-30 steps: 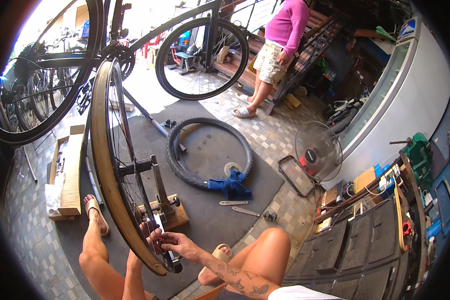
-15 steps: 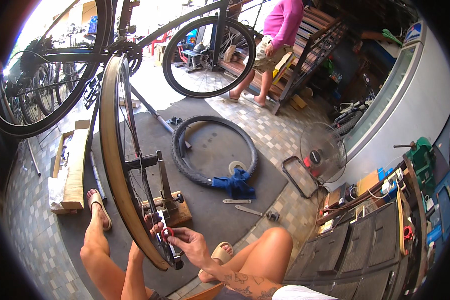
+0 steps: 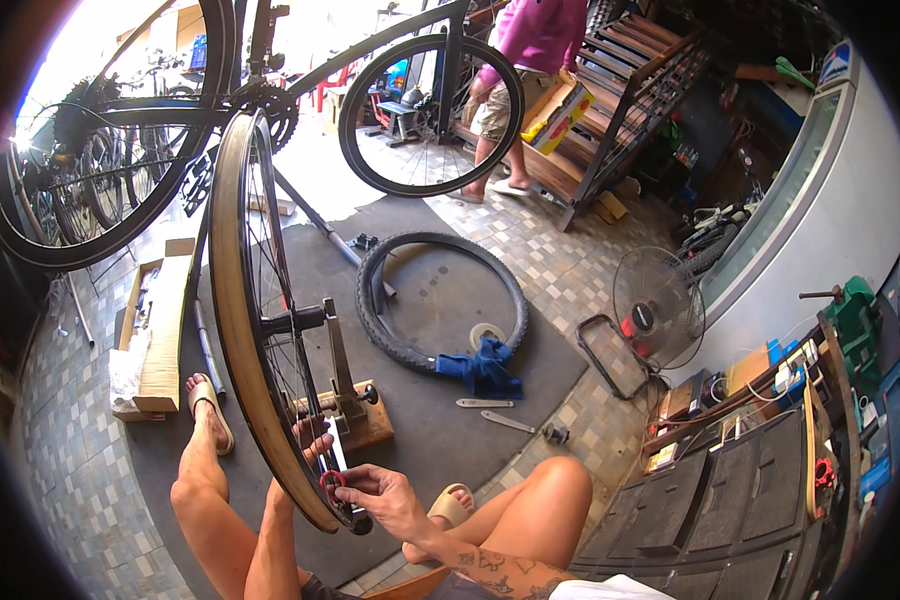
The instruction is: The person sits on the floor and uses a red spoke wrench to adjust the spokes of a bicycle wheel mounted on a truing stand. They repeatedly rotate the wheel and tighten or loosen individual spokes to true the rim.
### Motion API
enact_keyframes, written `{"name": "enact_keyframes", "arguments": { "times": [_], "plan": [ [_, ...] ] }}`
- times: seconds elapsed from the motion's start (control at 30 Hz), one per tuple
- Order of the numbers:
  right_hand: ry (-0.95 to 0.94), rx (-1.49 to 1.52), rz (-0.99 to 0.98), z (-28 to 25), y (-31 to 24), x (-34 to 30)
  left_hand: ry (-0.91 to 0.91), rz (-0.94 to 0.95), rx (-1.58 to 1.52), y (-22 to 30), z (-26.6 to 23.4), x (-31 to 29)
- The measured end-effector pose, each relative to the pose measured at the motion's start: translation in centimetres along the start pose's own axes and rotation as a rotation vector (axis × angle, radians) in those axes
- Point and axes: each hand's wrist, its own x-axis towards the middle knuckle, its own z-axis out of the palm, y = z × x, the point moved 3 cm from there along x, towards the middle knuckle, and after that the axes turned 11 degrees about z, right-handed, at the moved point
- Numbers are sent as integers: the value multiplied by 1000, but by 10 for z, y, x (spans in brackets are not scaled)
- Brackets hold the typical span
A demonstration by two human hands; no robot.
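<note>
A bicycle wheel (image 3: 232, 290) with a tan-taped rim and dark spokes stands upright in a truing stand (image 3: 342, 360) on a wooden block. My left hand (image 3: 313, 440) reaches from behind the rim, its fingers curled among the lower spokes; the rim covers part of it. On the near side, my right hand (image 3: 382, 497) pinches a red ring-shaped spoke wrench (image 3: 332, 486) between thumb and fingertips, against the spokes close to the rim's bottom.
A knobbly tyre (image 3: 370, 325) lies on the dark mat with a blue cloth (image 3: 482, 368) and flat wrenches (image 3: 485, 404). An open carton (image 3: 167, 340) is at left, a fan (image 3: 658, 305) and drawers (image 3: 705, 500) at right. A black bicycle (image 3: 360, 55) hangs above; a person in pink (image 3: 540, 40) stands behind.
The view has shifted slightly, so most things sit a little further right. The red spoke wrench is slightly lower along the wheel. The person in pink has moved left, beside a yellow box.
</note>
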Motion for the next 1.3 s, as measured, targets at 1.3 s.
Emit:
{"name": "enact_keyframes", "arguments": {
  "times": [1.3],
  "plan": [
    [-55, -173, -16, -22, 5, 29, 108, 114, 129, 67, 12, -39]
  ]
}}
